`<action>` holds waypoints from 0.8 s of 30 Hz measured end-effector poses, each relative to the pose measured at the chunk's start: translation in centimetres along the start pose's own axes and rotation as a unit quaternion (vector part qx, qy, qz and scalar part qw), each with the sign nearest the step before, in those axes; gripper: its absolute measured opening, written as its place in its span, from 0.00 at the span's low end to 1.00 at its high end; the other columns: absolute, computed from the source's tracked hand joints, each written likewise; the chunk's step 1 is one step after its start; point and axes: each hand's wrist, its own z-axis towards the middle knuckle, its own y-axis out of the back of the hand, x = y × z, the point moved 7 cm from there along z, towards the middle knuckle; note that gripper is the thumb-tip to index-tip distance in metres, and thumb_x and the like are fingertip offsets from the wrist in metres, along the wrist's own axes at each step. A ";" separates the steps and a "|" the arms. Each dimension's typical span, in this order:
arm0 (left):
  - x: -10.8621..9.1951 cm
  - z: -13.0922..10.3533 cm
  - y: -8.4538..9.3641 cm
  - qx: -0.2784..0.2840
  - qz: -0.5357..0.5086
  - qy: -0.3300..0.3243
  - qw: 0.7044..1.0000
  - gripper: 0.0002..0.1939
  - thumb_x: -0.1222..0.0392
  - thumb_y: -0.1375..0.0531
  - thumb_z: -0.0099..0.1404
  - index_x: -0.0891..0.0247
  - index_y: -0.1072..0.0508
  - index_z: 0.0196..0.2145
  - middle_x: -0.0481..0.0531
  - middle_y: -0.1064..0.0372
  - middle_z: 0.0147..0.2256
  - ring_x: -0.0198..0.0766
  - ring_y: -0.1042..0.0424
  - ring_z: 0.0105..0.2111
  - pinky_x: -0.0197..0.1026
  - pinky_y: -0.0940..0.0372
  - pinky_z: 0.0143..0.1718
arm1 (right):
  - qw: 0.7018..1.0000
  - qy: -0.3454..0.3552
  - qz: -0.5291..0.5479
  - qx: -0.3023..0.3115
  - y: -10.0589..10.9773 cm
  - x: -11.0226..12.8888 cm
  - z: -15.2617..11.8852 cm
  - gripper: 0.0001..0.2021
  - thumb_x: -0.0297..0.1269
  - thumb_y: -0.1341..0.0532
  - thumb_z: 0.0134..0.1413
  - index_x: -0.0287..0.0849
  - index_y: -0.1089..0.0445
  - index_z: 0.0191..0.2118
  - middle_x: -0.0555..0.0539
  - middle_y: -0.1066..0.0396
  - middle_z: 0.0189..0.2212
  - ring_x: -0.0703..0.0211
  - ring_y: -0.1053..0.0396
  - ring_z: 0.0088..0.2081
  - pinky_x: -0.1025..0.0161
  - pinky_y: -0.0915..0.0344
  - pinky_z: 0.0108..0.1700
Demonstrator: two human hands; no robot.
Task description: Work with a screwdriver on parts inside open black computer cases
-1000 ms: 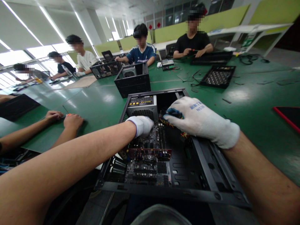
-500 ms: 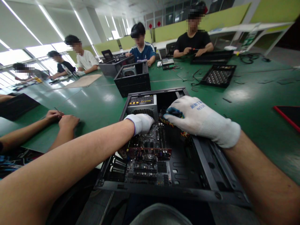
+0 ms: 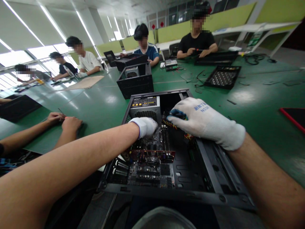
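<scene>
Left hand (image 3: 146,128): curled, grip hidden, over motherboard (image 3: 133,171). Right hand (image 3: 205,122): half-closed around cables (image 3: 171,124). Apparent step: connector-area handling; next move calls for slack.

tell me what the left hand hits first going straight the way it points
Likely the cable bundle by the right hand, though the left hand dips toward the motherboard and depth is unclear.

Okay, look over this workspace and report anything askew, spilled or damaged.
Thin dark scraps and a loose cable lie strewn on the green table, beyond and right of the open computer case; they look untidy, not damaged. No spill shows.
</scene>
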 end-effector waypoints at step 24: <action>-0.2 -0.3 0.0 0.010 0.002 0.001 1.000 0.22 0.59 0.34 0.61 0.66 0.23 0.53 0.63 0.22 0.52 0.51 0.23 0.51 0.45 0.29 0.54 | 1.000 -0.001 -0.003 0.003 0.0 0.0 -0.1 0.22 0.54 0.44 0.68 0.40 0.23 0.44 0.39 0.23 0.42 0.46 0.29 0.44 0.53 0.37 0.51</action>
